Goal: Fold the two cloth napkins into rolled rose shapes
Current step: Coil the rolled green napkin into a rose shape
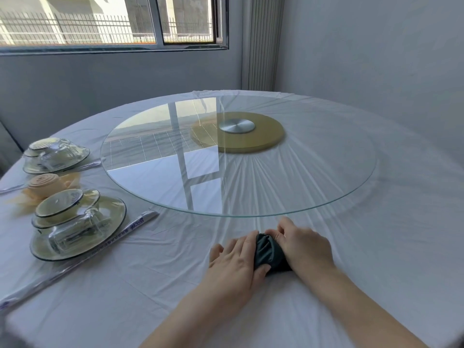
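A: What is hidden?
B: The dark napkin [270, 252] is mostly covered by the left hand [236, 257] and right hand [303, 243].
A: Anything unreadable?
B: Print on the chopstick wrapper [120, 234] is blurred.

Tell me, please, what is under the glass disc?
Through the glass disc show a yellow round base with a metal hub, and the white tablecloth. The window's reflection hides part of the base and cloth on the left.
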Tool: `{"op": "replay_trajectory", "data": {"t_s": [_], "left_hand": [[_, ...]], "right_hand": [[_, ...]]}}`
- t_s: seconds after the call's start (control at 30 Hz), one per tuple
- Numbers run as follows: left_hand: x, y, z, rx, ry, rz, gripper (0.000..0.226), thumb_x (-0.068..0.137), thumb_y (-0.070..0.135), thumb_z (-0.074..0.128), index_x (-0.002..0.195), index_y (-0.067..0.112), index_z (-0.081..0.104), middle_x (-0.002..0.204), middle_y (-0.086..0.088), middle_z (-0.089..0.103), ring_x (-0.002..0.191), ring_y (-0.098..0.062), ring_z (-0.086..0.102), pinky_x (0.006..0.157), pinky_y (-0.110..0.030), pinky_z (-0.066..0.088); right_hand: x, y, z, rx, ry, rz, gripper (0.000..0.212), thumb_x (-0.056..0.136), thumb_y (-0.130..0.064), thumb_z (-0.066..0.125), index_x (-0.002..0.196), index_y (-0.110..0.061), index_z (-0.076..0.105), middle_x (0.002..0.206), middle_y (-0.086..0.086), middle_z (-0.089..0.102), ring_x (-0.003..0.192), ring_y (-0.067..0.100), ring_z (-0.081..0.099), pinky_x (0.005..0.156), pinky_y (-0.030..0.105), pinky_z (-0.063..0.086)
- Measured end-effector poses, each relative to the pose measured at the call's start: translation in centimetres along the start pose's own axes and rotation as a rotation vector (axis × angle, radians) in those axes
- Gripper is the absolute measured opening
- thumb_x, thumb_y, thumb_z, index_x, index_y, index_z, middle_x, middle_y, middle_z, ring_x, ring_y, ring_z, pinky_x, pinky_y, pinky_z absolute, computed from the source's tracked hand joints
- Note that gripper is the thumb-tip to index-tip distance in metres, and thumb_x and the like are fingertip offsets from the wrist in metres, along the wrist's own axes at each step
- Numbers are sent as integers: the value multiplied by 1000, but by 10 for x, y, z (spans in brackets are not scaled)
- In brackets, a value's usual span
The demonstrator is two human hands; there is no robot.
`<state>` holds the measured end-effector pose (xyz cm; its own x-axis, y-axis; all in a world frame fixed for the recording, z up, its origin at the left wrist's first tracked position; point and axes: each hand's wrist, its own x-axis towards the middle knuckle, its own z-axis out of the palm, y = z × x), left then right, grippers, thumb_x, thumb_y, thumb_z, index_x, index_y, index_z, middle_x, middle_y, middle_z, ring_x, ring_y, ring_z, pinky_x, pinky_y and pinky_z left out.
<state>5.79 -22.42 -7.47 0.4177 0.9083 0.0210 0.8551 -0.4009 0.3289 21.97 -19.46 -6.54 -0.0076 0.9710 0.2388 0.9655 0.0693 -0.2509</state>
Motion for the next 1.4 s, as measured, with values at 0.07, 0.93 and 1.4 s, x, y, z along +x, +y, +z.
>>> {"op": "replay_trajectory", "data": {"t_s": [0.07,0.93,1.4], "left_hand": [[1,-2,0,-15,7,10,62,96,50,29,148,24,8,149,11,25,135,-9,21,108,-36,17],[-18,0,-9,-1116,400,-195,92,53,37,76,134,33,31,95,2,72,78,-18,67,77,-33,54],[-21,0,-6,-1073,152,-305,54,63,23,64,109,32,38,70,-2,64,55,-10,58,55,-28,46]], "right_hand": [[-2,-1,1,-144,12,-37,40,94,-57,29,95,-21,47,83,0,66,79,25,62,57,28,33],[-23,6,11,451,-206,-359,90,77,-69,52,139,-48,-8,148,-18,27,133,-1,27,108,17,25],[-24,5,11,349,-219,-375,106,82,-54,57,131,-35,-34,132,-5,40,117,9,41,98,20,36]]}}
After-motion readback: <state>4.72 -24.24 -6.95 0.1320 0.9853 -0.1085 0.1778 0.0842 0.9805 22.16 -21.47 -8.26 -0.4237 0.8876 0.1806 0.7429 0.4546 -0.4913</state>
